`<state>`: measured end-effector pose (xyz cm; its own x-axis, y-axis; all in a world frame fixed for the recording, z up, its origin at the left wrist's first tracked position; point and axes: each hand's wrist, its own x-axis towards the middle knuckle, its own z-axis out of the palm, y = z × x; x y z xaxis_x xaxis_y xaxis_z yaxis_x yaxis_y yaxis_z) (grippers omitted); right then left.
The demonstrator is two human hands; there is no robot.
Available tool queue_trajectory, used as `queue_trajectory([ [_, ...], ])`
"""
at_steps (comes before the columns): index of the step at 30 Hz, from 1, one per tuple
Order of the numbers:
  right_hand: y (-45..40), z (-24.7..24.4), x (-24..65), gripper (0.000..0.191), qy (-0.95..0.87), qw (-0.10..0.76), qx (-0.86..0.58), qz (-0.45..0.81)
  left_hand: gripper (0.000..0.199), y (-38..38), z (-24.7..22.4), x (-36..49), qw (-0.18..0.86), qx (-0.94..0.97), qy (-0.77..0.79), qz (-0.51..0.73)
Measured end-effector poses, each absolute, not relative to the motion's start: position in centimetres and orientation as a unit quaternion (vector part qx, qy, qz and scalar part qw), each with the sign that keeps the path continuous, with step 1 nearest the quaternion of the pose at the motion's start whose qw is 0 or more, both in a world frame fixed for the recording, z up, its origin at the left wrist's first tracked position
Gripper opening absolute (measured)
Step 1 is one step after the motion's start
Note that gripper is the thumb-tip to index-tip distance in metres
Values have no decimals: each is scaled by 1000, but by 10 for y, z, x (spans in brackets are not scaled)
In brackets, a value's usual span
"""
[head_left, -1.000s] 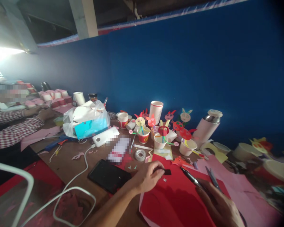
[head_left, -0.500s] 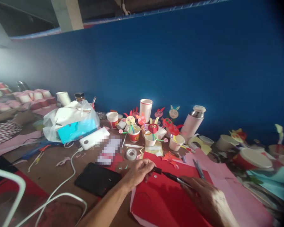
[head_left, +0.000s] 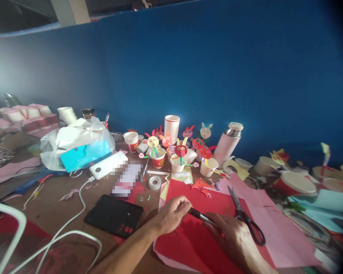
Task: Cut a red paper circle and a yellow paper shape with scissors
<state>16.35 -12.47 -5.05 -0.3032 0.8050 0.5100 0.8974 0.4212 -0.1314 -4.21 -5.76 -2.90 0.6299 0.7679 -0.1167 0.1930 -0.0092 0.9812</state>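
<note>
A black marker (head_left: pixel 198 214) spans the gap between my hands over a red paper sheet (head_left: pixel 185 243). My left hand (head_left: pixel 173 215) pinches its capped end, with the cap mostly hidden by the fingers. Around the barrel's other end, my right hand (head_left: pixel 231 232) is closed. Black-handled scissors (head_left: pixel 242 213) lie just beyond my right hand, on the red and pink paper (head_left: pixel 277 228). Orange-red paper cutouts (head_left: pixel 201 185) rest at the far edge of the red sheet.
Paper cups with paper-face figures (head_left: pixel 178 164) stand behind the sheet, beside a pink thermos (head_left: pixel 228 146). Left are a tape roll (head_left: pixel 154 182), a black phone (head_left: pixel 114 215), a white power bank (head_left: pixel 108 165) with cable and a plastic bag (head_left: pixel 50 152). A co-worker's sleeve (head_left: pixel 0 156) shows far left.
The marker and its cap, apart before, have come together between my hands. My right hand has moved nearer to the left one, and more of the scissors shows. The view has shifted slightly.
</note>
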Motion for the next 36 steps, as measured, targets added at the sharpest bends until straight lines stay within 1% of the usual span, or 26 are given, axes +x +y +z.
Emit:
queue_trajectory([
  [3,-126,-52,159,37,-804,279,-518,-87,36,-60,-32,-42,597,678,361,229],
  [7,-127,-59,153,38,-805,280,-517,-80,35,-61,-38,-42,581,687,366,236],
  [11,-127,-69,149,36,-796,280,-536,-34,35,-61,-37,-42,561,700,364,250],
  [14,-123,-71,148,30,-784,270,-558,18,35,-59,-30,-45,538,701,393,253],
  [15,-120,-70,149,28,-784,262,-562,33,37,-59,-27,-48,523,700,413,257],
  [17,-114,-68,149,23,-784,244,-570,38,48,-61,-20,-57,464,701,461,285],
  [19,-105,-66,150,23,-785,214,-581,8,58,-68,-14,-69,384,706,497,326],
  [20,-101,-64,149,24,-787,193,-586,-11,59,-73,-11,-76,361,711,501,338],
  [21,-97,-62,148,26,-790,169,-589,-26,56,-79,-9,-82,363,715,494,335],
  [23,-87,-57,142,27,-789,126,-600,-33,46,-93,-7,-93,419,724,460,298],
  [26,-72,-49,125,26,-763,113,-636,-24,32,-113,-13,-103,513,685,454,248],
  [30,-49,-44,96,23,-740,118,-662,-28,26,-124,-29,-109,571,633,461,246],
  [36,-18,-48,63,17,-745,127,-654,-28,27,-125,-40,-118,615,600,439,263],
])
